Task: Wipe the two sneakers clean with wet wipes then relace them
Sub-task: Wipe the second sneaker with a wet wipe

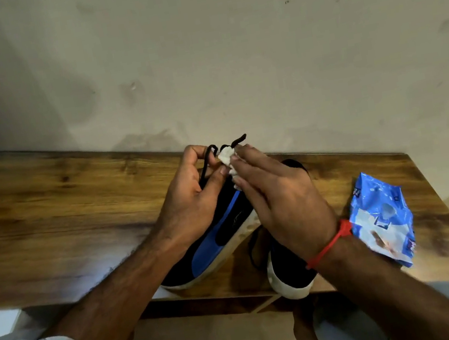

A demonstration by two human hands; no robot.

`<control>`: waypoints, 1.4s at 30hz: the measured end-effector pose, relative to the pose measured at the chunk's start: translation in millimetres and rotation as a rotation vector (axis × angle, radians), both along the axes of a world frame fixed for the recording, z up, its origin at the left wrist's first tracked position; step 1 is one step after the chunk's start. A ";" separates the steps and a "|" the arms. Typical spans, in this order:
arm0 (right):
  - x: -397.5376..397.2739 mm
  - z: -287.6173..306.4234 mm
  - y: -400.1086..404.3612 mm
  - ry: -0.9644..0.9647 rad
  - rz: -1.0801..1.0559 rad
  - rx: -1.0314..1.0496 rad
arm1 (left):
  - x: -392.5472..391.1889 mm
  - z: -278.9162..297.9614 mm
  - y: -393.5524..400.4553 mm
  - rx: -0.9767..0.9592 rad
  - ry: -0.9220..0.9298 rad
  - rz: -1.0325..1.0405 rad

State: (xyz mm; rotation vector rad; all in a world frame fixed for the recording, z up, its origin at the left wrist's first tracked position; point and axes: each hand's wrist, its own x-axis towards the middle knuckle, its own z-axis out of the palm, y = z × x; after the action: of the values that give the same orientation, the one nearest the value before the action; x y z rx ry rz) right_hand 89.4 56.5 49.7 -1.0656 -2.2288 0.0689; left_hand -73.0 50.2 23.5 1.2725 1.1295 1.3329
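Observation:
Two black sneakers lie on a wooden table. The left sneaker has a blue stripe and a white sole. The right sneaker is partly hidden under my right wrist, its white end toward me. My left hand pinches a black shoelace above the left sneaker. My right hand holds a crumpled white wet wipe against the lace, whose tip sticks out above the wipe.
A blue and white pack of wet wipes lies on the table to the right of the sneakers. A plain wall stands right behind the table. The table's near edge and right corner are close to the sneakers.

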 end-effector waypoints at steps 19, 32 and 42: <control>7.7 2.4 35.9 0.098 -0.075 0.164 | -7.2 8.6 6.8 -0.113 -0.154 0.092; -11.0 -25.4 8.4 0.003 0.111 0.155 | -13.8 -1.1 17.7 -0.187 -0.079 0.274; -28.2 -36.6 -13.9 -0.013 0.129 0.124 | -13.7 -1.7 11.4 -0.221 -0.055 0.297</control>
State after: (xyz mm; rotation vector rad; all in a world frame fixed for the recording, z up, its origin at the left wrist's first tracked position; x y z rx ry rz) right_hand 61.2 42.6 13.1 -0.8576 -2.2801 -0.0202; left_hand -86.7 61.6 21.8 0.9281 1.4244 1.4019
